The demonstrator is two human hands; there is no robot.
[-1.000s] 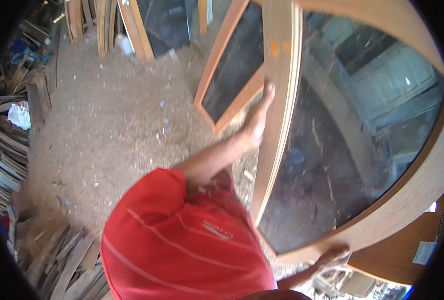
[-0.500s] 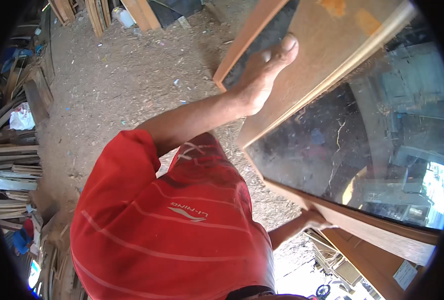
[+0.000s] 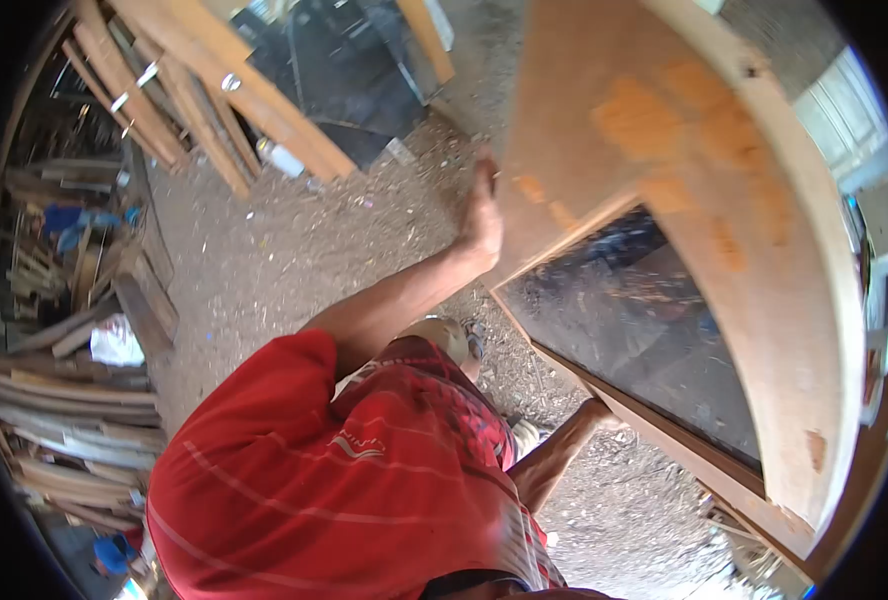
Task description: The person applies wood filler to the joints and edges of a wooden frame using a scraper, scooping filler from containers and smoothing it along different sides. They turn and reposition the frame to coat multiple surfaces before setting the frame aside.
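A large wooden panel (image 3: 584, 150) with orange smears stands tilted on the right. A dark glass pane (image 3: 644, 310) is set in its wooden frame. My left hand (image 3: 482, 215) is at the panel's left edge, its fingers stretched out flat and slightly blurred. Lower down, my right hand (image 3: 600, 413) holds the frame's lower rail (image 3: 664, 445), with its fingertips partly hidden behind the wood.
Timber boards (image 3: 199, 125) lean at the upper left beside dark glass sheets (image 3: 344, 75). Stacked planks (image 3: 74, 430) and a white bag (image 3: 116, 340) lie along the left. Wood chips litter the ground (image 3: 284, 240). A person's blue cap (image 3: 114, 553) shows at the lower left.
The view has swung, bringing the leaning boards further in. The panel's orange-smeared face shows more, the glass less. My left hand has moved from over the panel to its left edge; my right hand stays at the rail.
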